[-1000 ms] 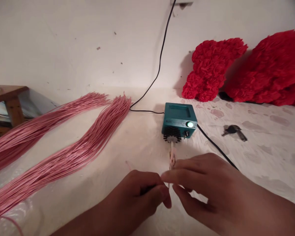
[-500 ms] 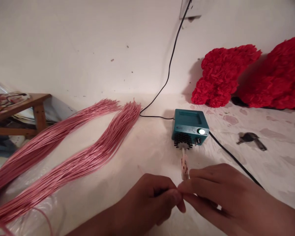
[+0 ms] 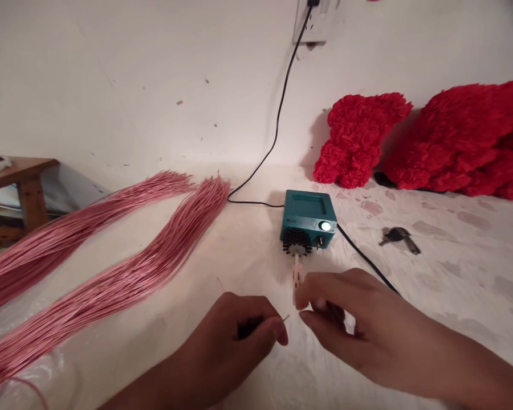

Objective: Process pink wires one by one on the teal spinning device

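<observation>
My left hand [image 3: 243,336] is closed in a pinch on a thin strand [image 3: 286,318], whose short end pokes out past the thumb and forefinger. A fine pink end also shows just behind the knuckles. My right hand [image 3: 346,324] is a little to the right, thumb and forefinger apart, its forefinger tip beside a pale clip [image 3: 297,277]. That clip sticks out toward me from the shaft of a small teal motor machine [image 3: 308,213]. The machine has a black toothed wheel [image 3: 297,244] at its front and a lit round button [image 3: 325,226]. The right hand's inner fingers are partly hidden.
Long bundles of pink strands [image 3: 145,256] lie on the left. Red ruffled flower bunches [image 3: 359,136] lean by the wall at right, with keys [image 3: 398,239] in front. A black cord [image 3: 277,119] runs up to a wall socket [image 3: 320,23]. A wooden bench [image 3: 29,193] stands far left.
My hands, which were touching at the fingertips, have come apart, and the strand's end now shows at the left. The right forefinger and thumb have spread. The whole view has shifted.
</observation>
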A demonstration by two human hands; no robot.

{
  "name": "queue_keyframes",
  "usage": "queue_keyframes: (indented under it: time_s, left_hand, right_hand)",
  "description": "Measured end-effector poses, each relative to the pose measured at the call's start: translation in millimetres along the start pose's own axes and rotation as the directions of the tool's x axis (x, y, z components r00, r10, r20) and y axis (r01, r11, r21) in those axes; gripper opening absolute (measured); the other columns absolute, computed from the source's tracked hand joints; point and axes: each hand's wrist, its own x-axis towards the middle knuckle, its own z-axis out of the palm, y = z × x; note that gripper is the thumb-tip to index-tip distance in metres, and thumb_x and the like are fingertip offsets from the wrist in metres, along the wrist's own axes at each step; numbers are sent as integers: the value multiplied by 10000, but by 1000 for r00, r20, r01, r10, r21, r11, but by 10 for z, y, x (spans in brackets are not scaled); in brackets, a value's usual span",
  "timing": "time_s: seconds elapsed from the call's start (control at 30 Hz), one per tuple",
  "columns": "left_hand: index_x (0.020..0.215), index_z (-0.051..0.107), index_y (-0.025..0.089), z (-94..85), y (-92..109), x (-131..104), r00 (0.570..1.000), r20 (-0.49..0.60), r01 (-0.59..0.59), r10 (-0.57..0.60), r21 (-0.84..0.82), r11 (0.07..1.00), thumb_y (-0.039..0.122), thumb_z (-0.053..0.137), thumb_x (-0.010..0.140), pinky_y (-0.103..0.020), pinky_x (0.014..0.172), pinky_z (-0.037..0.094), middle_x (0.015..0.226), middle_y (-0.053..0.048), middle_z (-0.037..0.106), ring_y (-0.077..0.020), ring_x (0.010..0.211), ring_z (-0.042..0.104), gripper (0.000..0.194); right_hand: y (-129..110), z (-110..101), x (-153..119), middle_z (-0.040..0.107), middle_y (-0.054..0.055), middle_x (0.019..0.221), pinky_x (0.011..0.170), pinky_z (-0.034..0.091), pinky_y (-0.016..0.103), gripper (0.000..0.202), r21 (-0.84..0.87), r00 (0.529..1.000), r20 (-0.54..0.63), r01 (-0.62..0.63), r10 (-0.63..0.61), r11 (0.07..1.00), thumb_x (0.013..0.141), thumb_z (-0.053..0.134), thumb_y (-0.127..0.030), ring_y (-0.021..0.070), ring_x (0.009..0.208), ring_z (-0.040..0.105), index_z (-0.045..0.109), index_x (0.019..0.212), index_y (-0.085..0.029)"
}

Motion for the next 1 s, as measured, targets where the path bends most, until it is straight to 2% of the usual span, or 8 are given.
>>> queue_keyframes:
  time_s: [0.1,0.23,0.37,0.43,0.57,0.67,0.83,1.0]
  left_hand:
    - [763,685,160,-15,10,-6,1000,6,-4,4,-11,1000,197,513,895,-169,479,278,529,84,411,-64,504,338,220]
    - [760,687,169,-11,-10,-8,1000,4,-29,29,13,999,213,516,907,-163,482,285,529,84,423,-64,509,336,230]
    - [778,691,192,26,-49,-18,997,-12,-76,77,74,994,192,520,907,-154,500,321,566,77,511,-62,525,393,214]
    - [741,661,184,54,-67,-25,992,-25,-121,126,153,981,171,516,902,-151,500,321,560,82,483,-57,516,381,217]
    - [635,580,159,101,-100,-27,922,-82,-322,377,375,869,129,499,882,-170,478,297,522,91,374,-50,463,314,262]
    - [661,618,154,111,-114,-14,854,-125,-383,505,506,773,124,487,899,-203,470,308,502,84,431,-56,433,362,274]
    - [683,615,156,104,-130,8,823,-102,-425,558,541,725,103,506,894,-204,465,322,516,81,488,-56,432,400,243]
    - [661,597,155,112,-137,8,829,-95,-426,551,530,733,88,508,885,-202,457,324,509,81,494,-51,423,404,250]
  right_hand:
    - [8,26,14,629,-79,709,612,428,237,233,17,999,-39,12,-12,1000,887,573,-187,112,654,617,599,1086,-306]
    - [-24,52,36,619,-70,691,633,416,247,101,9,998,7,62,-62,998,921,568,-205,111,662,602,637,905,-278]
    - [-56,56,36,620,-58,692,628,413,254,143,20,996,50,69,-70,997,944,530,-213,112,654,587,614,830,-236]
    - [-61,55,36,616,-61,688,612,411,248,143,29,997,54,48,-49,998,924,531,-190,107,642,580,605,809,-233]
    - [-22,33,59,596,-72,671,544,396,202,130,71,999,37,1,-4,997,848,559,-119,84,603,559,587,791,-231]
    - [44,13,75,574,-74,658,499,389,166,132,134,1000,2,-19,19,991,870,537,-126,64,557,533,573,796,-229]
    - [80,57,43,619,-84,700,527,416,183,147,117,999,-16,-44,46,992,900,583,-235,83,607,586,611,1020,-315]
    - [9,94,45,618,-84,694,592,422,217,93,79,998,56,-41,37,996,919,573,-240,93,653,594,636,893,-304]
